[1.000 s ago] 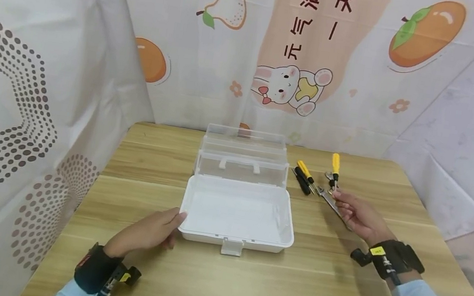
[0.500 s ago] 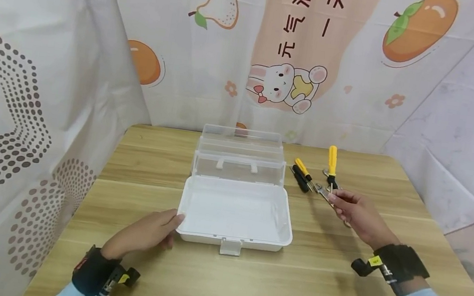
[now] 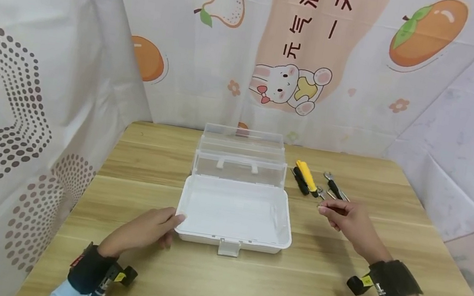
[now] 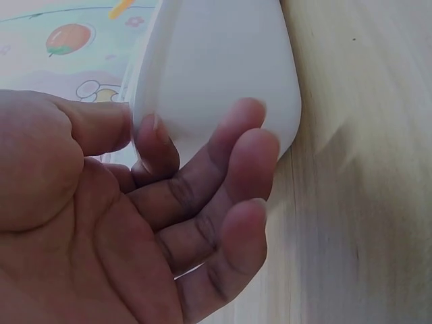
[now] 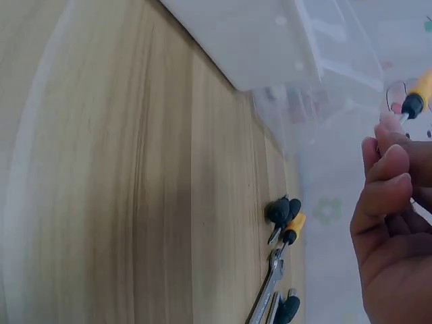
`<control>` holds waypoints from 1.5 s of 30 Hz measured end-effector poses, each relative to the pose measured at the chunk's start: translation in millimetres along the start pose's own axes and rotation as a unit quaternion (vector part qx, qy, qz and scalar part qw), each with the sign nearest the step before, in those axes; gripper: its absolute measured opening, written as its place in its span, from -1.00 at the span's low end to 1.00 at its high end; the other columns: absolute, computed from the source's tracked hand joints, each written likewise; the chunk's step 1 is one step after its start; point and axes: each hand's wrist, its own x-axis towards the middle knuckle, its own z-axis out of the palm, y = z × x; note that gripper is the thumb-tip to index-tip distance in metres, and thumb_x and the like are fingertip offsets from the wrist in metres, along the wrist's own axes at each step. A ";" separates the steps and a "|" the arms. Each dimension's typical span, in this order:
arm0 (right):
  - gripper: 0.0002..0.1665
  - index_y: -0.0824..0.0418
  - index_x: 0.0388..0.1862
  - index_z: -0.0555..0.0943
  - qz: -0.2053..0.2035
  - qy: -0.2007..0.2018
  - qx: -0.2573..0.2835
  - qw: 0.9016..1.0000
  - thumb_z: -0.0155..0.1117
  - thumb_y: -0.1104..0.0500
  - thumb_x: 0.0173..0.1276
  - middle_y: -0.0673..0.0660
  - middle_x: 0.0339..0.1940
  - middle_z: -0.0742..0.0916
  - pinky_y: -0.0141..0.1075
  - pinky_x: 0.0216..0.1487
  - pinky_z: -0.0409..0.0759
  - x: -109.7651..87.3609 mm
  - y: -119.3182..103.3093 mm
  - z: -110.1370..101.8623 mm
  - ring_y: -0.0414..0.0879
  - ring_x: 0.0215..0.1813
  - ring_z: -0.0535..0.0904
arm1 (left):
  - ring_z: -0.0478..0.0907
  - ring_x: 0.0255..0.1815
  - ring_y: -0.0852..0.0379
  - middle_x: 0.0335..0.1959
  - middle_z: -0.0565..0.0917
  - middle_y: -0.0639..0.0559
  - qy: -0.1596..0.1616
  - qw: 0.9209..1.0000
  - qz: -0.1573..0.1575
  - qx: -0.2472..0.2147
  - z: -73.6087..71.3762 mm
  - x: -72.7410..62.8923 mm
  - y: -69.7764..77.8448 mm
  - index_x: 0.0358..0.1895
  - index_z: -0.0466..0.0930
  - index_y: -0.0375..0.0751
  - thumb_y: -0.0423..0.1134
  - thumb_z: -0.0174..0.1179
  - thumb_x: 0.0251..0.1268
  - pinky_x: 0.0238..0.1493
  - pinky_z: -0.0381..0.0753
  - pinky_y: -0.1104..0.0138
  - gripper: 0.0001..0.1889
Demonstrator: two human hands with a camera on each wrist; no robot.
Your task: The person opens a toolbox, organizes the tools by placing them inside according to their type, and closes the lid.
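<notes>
On the right of the bench [image 3: 199,284], just above the loose tools, the right hand [image 3: 350,227] pinched the thin metal shaft of a yellow-handled screwdriver [image 3: 306,175] between thumb and fingertips, its handle angled far and left. Near the middle, the left hand [image 3: 141,230] pinched the near left rim of the white box [image 3: 231,238], thumb over the edge, remaining fingers loosely bent outside. The step in hand looked like bringing the screwdriver to the box; the next move probably called for swinging it left over the rim, with the box held steady. The box was smooth, opaque plastic with rounded corners, its clear lid [image 3: 242,143] standing open on the far side. Beyond the right hand lay a second yellow-handled driver [image 5: 294,228], a shiny steel wrench [image 5: 268,283] and a black-handled tool [image 3: 332,187] of unclear kind, all on streaky wood grain.
</notes>
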 end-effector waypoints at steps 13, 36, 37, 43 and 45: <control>-0.92 0.04 -0.13 0.77 -0.083 -0.009 -0.083 0.993 0.41 0.12 0.45 0.24 -0.37 0.68 -0.32 -0.53 0.46 -4.3 -10.0 12.6 -0.15 -0.48 0.49 | 0.54 -0.54 0.07 -0.56 0.63 0.05 0.008 1.000 -0.020 0.009 4.2 3.8 2.8 -0.31 0.53 -0.24 0.10 -0.15 0.71 -0.40 0.45 0.28 -0.48; -0.92 -0.01 -0.19 0.77 -0.119 -0.003 -0.168 0.979 0.46 0.18 0.40 -0.07 -0.46 0.63 -0.34 -0.53 0.44 -10.7 -22.4 27.4 -0.18 -0.52 0.48 | 0.55 -0.54 0.06 -0.56 0.62 0.04 -0.001 1.000 -0.010 0.008 2.1 0.7 7.5 -0.26 0.51 -0.23 0.11 -0.19 0.72 -0.36 0.46 0.24 -0.49; -0.91 -0.03 -0.20 0.77 -0.122 -0.003 -0.167 0.978 0.47 0.19 0.39 -0.07 -0.45 0.64 -0.34 -0.53 0.45 -10.7 -23.0 27.9 -0.18 -0.52 0.49 | 0.54 -0.53 0.07 -0.56 0.62 0.04 -0.002 1.000 -0.011 0.007 2.0 0.6 7.9 -0.26 0.51 -0.23 0.11 -0.19 0.72 -0.36 0.45 0.24 -0.49; -0.85 -0.03 -0.25 0.78 -0.154 -0.005 -0.167 0.974 0.50 0.25 0.34 -0.13 -0.47 0.63 -0.36 -0.54 0.42 -7.9 -26.0 35.2 -0.22 -0.54 0.46 | 0.54 -0.51 0.08 -0.55 0.62 0.04 0.002 1.000 -0.024 0.005 2.1 -0.5 6.4 -0.24 0.50 -0.21 0.12 -0.20 0.72 -0.36 0.46 0.25 -0.50; -0.84 -0.01 -0.26 0.78 -0.164 -0.004 -0.171 0.971 0.51 0.28 0.32 -0.14 -0.47 0.62 -0.37 -0.54 0.41 -6.7 -26.0 38.5 -0.23 -0.52 0.44 | 0.54 -0.51 0.08 -0.55 0.62 0.05 0.004 1.000 -0.025 0.007 1.3 -1.2 5.6 -0.24 0.49 -0.20 0.12 -0.20 0.72 -0.36 0.47 0.26 -0.51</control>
